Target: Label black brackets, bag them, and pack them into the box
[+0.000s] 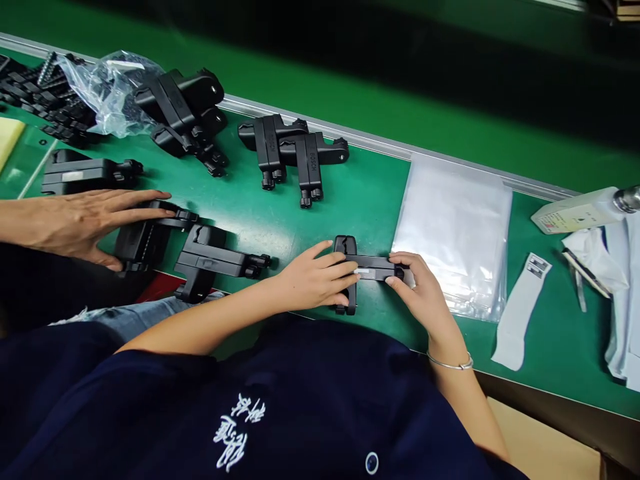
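A black T-shaped plastic part (373,267) with a small pale label (366,273) lies on the green table in front of me. My left hand (313,277) rests over its crosspiece, fingers spread, with fingertips at the label's edge. At the far end of its stem, my right hand (417,283) pinches the part between thumb and fingers. Left of my hands lies a similar black part (215,257). Two more, marked BOSCH, sit overlapping behind: one part (270,143) and another part (310,160). The underside of the part at my hands is hidden.
At left, a co-worker's hand (95,220) is on another black part (143,237). Black parts (183,110) and a crumpled plastic bag (117,87) lie at the back left. Clear bags (453,227), a label strip (523,313) and a bottle (580,210) lie right.
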A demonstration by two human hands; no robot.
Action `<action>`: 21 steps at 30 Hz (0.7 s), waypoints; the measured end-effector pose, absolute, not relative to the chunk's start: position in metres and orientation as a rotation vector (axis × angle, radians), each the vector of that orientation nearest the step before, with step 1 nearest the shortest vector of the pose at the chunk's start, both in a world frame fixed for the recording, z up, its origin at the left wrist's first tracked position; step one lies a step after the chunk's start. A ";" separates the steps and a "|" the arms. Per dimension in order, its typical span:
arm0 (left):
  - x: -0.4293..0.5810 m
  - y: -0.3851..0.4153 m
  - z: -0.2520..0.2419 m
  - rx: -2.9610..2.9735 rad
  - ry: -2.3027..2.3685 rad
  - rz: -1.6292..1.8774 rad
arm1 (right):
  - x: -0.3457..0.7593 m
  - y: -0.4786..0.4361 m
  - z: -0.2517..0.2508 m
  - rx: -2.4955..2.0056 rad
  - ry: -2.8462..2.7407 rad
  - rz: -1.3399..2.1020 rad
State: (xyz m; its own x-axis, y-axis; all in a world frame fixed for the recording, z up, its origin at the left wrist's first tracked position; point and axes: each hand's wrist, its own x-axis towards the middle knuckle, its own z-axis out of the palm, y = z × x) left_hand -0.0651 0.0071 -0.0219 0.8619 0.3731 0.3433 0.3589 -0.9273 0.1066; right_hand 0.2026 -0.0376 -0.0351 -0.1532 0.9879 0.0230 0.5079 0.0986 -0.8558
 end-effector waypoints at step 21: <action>-0.211 -0.024 -0.014 2.003 2.273 0.450 | 0.218 -0.031 -0.067 -1.557 -1.778 0.861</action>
